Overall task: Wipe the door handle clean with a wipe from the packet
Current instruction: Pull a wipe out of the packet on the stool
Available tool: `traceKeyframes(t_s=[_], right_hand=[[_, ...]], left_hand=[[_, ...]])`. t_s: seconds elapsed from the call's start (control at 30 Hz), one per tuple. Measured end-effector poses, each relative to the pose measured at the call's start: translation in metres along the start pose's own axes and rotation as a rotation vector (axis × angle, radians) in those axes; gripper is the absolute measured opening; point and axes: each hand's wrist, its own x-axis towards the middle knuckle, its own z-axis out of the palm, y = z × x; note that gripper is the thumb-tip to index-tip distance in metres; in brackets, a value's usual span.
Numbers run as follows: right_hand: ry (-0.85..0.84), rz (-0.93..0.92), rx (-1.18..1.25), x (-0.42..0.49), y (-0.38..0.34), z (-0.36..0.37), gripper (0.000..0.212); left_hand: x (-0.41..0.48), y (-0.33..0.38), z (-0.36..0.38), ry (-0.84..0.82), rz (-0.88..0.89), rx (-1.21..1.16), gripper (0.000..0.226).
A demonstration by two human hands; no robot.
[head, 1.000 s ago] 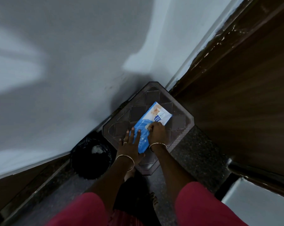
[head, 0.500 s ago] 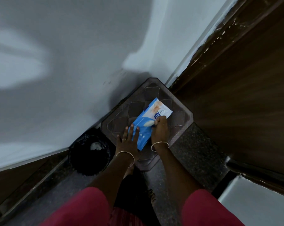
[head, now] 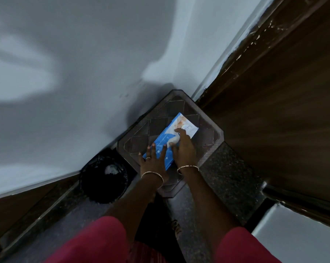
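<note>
Blue-and-white wipes packet [head: 164,139]: lies flat on a brown plastic stool [head: 207,138], set diagonally, its far corner towards the door.
Stool: stands in the corner, between the grey wall [head: 84,73] and the wooden door [head: 274,111]; it serves as a low tabletop, so both hands can work on the packet.
Left hand [head: 152,164]: grip apart, with the fingers straight and spread on the near end of the packet, pressing down. This looks like an anchor, so the light packet does not lift or slide while it is pulled at.
Right hand [head: 185,149]: grip together, with the thumb and bent fingertips closed on a white tab [head: 172,142] at the middle of the packet. I cannot tell whether it is the seal flap or the first wipe.
Step in hand: opening the packet or drawing a wipe out. No wipe is free yet, so the task seems to be at its start.
Door handle: not clearly in view. A dark bar [head: 285,194] at the lower right of the door may belong to it, but it is too dim to say.
Black bin [head: 103,179]: stands on the speckled floor [head: 226,177] just beside the stool, with something pale inside. It is probably handy for the used wipe.
Next move calls for: a steady pull up and away while the left palm stays firm.
Risk: several wipes could come out together, or the packet could skid on the smooth stool top.
</note>
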Motion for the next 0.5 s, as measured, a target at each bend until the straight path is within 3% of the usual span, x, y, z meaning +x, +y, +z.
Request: traceKeyframes(t_s=[0.1, 0.17, 0.27, 0.37, 0.5], right_hand=[[-0.073, -0.100, -0.352, 0.003, 0.002, 0.000, 0.034], [-0.035, -0.140, -0.394, 0.004, 0.005, 0.001, 0.029], [0.111, -0.118, -0.093, 0.006, 0.008, 0.001, 0.018], [0.275, 0.055, 0.243, 0.009, 0.012, -0.001, 0.011], [0.190, 0.362, 0.841, 0.016, 0.012, -0.005, 0.009]], left_hand=[[0.000, -0.001, 0.002, -0.009, 0.005, 0.010, 0.107], [-0.001, -0.003, 0.002, -0.006, 0.014, 0.020, 0.105], [-0.002, -0.004, 0.002, 0.015, 0.015, 0.023, 0.100], [-0.002, -0.001, 0.003, 0.040, 0.000, 0.028, 0.092], [0.000, 0.003, 0.002, 0.035, -0.007, 0.057, 0.093]])
